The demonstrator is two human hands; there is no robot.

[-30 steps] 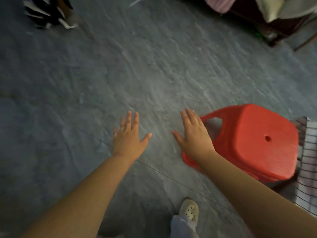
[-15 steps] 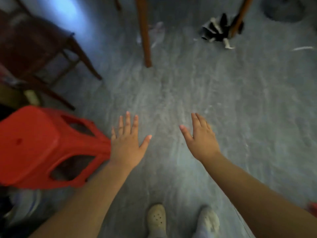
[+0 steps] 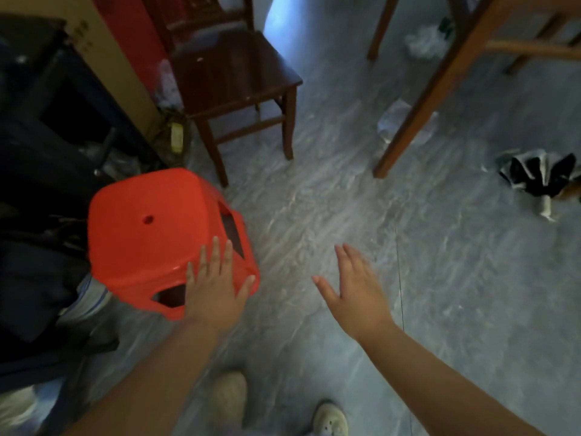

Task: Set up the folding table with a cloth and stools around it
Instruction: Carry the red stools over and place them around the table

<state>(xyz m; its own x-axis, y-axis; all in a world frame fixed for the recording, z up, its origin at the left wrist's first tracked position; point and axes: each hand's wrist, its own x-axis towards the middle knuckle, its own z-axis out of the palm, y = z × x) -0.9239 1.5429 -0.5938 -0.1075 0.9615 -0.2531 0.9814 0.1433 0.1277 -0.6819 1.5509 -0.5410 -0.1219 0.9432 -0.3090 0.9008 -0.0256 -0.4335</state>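
- The red plastic stool (image 3: 157,237) is the landmark: a glossy moulded piece with a square, round-cornered seat, a small round hole near the seat's middle, and angular cut-outs in its flared sides.
- It stands on the grey floor (image 3: 330,215), which has a streaked, marble-like pattern and a thin dark joint line running to the right of the stool.
- The left hand (image 3: 213,294) is open, fingers spread and extended, overlapping the stool's near right corner; whether the palm touches the plastic cannot be told.
- The right hand (image 3: 355,294) is open too, fingers straight and together, thumb out, over bare floor well to the right of the stool and holding nothing.
- Beyond the stool stands a dark wooden chair (image 3: 235,77) with a flat, polished seat and square legs joined by rungs.
- Beyond and to the right of the stool, lighter orange-brown wooden legs (image 3: 418,111) slant down to the floor.
- A crumpled clear plastic bag (image 3: 396,121) lies at that leg.
- Far right of the stool lies a crumpled black-and-white cloth (image 3: 540,174).
- Beyond and left of the stool leans a tan cardboard box (image 3: 103,51); dark printed characters on it are too blurred to read.
- Nearest the camera, below the stool, two pale perforated clog shoes (image 3: 330,420) show.
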